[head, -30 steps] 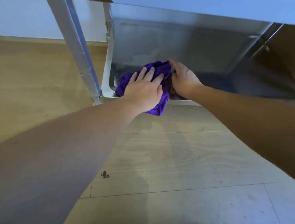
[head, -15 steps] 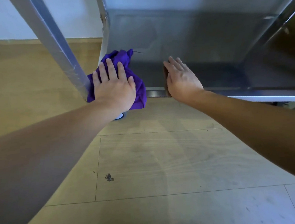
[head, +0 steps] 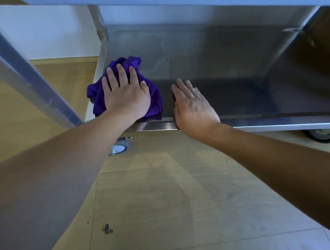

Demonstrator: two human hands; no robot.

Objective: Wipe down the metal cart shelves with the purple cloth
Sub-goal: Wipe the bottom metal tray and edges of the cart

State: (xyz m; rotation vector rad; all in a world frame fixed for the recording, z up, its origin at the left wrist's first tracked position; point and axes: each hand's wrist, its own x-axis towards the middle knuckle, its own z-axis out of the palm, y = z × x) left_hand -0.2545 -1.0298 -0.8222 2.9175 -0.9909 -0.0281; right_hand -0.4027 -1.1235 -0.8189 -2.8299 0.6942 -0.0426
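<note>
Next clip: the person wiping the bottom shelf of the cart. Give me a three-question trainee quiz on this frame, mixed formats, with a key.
1. True or false: the right hand presses the purple cloth onto the shelf.
2. Multiple choice: the cloth lies at the shelf's A) near left corner, B) far right corner, C) middle.
3. Fill in: under the shelf's near left corner a ____ rests on the wooden floor.

Key: 1 false, the left hand lies flat on the cloth, while the right hand lies open on the shelf's front edge; 2 A; 3 wheel.
</note>
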